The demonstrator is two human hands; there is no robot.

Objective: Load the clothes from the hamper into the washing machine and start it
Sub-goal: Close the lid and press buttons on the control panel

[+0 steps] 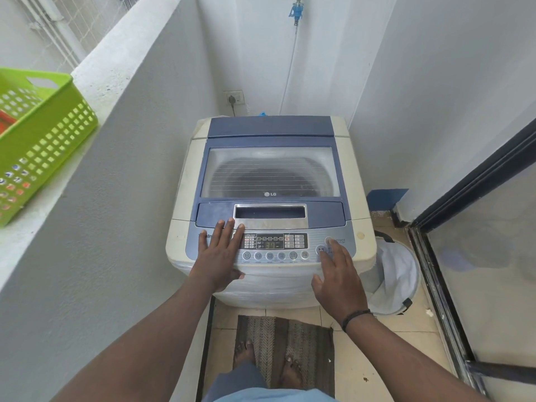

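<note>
A top-loading washing machine stands in the corner, its blue-framed glass lid down. The control panel at the front is lit and its display shows digits. My left hand lies flat and open on the panel's left end. My right hand rests open at the panel's right end, fingertips touching the round buttons beside the power label. A white mesh hamper sits on the floor to the right of the machine; no clothes show in it.
A green plastic basket sits on the ledge of the low wall at left. A wall socket with a plug is behind the machine. A sliding glass door lines the right side. A striped mat lies under my feet.
</note>
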